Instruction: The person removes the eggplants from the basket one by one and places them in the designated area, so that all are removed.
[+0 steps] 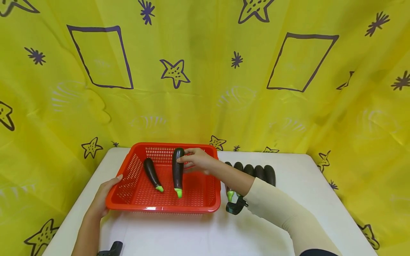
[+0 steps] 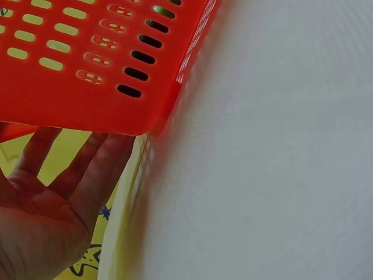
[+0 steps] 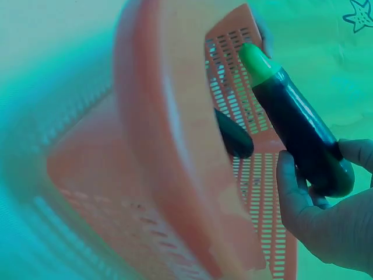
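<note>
A red plastic basket (image 1: 163, 209) with slotted walls stands on the white table. In it lies one dark eggplant (image 1: 151, 172) with a green stem end, left of the middle. My right hand (image 1: 200, 160) pinches a second eggplant (image 1: 177, 170) between thumb and fingers over the basket, green end toward me. The right wrist view shows this held eggplant (image 3: 300, 128) tilted, gripped near its dark end. At the basket's left rim, my left hand (image 1: 104, 193) holds on, thumb over the edge. In the left wrist view its fingers (image 2: 87, 169) reach up behind the rim.
Several more eggplants (image 1: 270, 175) lie side by side on the table (image 1: 288, 170) right of the basket, partly hidden by my right forearm. A yellow patterned curtain (image 1: 205, 106) hangs behind and along the table's sides.
</note>
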The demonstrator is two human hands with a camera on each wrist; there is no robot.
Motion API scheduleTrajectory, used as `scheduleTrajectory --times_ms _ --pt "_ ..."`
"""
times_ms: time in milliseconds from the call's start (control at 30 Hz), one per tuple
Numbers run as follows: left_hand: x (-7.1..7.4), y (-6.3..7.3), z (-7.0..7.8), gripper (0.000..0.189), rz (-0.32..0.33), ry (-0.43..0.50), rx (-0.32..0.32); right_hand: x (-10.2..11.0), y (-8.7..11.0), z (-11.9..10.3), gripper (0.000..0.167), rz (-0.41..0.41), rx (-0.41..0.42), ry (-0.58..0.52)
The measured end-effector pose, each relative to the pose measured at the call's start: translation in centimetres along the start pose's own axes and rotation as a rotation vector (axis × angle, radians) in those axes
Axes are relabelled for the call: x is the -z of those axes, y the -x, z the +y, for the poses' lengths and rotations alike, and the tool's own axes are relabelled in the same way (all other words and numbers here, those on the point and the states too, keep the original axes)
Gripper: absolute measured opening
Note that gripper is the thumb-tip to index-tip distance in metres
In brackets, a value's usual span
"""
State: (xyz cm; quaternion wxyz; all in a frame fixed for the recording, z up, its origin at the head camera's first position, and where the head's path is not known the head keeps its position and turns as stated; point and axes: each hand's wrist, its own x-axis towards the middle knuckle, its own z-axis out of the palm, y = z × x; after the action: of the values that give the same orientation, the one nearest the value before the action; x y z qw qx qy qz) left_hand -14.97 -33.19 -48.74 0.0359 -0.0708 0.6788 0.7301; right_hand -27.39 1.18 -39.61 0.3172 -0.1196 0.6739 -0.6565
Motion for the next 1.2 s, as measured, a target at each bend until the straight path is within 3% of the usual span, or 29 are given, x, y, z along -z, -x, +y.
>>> scheduleTrajectory --times_ms 500,933,1133,1200 --pt "-0.2 0.1 0.1 0.057 0.003 -0.011 0.005 3.8 3.9 -0.1 0.043 0.057 0.044 -0.061" --pt "0.2 0.2 0.1 0.048 -0.021 0.01 -0.022 7.6 7.0 0.1 0.066 0.088 0.043 -0.085" --pt "0.2 0.1 0.1 0.044 -0.027 0.022 -0.026 8.9 8.1 0.7 0.042 0.134 0.044 -0.077" --pt "0.1 0.1 0.0 0.046 -0.026 0.017 -0.019 9.5 8.5 1.3 0.044 0.14 0.04 -0.07"
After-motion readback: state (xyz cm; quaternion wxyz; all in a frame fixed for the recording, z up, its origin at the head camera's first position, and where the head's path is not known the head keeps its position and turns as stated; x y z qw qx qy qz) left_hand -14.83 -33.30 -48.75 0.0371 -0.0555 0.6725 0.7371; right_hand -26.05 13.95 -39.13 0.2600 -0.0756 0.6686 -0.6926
